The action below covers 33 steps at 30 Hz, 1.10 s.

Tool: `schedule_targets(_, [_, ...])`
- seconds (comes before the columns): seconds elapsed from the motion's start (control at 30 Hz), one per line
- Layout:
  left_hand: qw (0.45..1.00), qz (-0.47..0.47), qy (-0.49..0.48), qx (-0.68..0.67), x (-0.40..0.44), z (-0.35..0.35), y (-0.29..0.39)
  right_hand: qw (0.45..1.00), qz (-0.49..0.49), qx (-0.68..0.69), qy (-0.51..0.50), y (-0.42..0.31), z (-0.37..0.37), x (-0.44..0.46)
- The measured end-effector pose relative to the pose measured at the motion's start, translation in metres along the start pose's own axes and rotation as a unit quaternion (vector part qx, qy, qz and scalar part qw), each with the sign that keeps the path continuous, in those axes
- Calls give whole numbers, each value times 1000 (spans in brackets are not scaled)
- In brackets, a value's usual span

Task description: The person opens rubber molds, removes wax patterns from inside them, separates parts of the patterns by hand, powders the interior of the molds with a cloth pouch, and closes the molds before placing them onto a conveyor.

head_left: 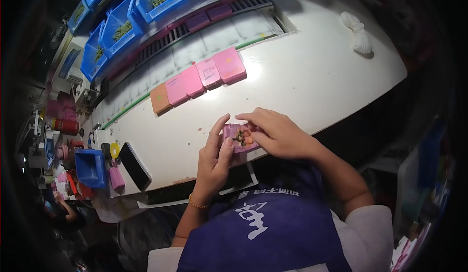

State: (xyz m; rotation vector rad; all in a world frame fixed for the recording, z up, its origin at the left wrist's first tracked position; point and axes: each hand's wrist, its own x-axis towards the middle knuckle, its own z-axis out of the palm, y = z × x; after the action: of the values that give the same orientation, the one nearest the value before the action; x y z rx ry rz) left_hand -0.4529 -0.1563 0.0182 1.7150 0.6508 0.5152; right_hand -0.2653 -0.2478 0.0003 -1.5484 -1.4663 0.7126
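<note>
At the near edge of the white table, a small pink block [238,148] lies between my two hands. On its top are small orange and dark green pieces [243,137], too small to name for sure. My left hand [214,154] grips the block's left side, thumb on its near face and index finger raised along the far side. From the right, my right hand [277,134] curves over the block, thumb by the orange pieces and index finger bent across the far corner. Its other fingertips are hidden.
Several pink blocks [187,82] and an orange-brown block [160,99] stand in a row ahead. Blue bins [117,23] hold thin green pieces. A phone [135,165] lies at the left edge, near a blue tray [90,168]. A white bundle [360,33] sits far right.
</note>
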Motion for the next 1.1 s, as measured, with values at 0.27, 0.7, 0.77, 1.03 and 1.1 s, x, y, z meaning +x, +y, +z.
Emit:
schedule_targets(0.27, [994, -42, -45, -90, 0, -2, -15, 982, 112, 143, -49, 7, 0, 6])
schedule_targets(0.7, [998, -13, -38, -51, -1, 9, -11, 991, -74, 84, 73, -6, 5, -12])
schedule_targets(0.77, [999, 16, -31, -17, 3, 15, -7, 988, -79, 99, 94, 2, 13, -17])
schedule_targets(1.03, [999, -9, -30, 22, -4, 12, -6, 978, -91, 106, 157, 6, 26, -22])
schedule_targets(1.1, [999, -14, -7, -40, -4, 12, -11, 980, -82, 106, 148, 7, 26, -24])
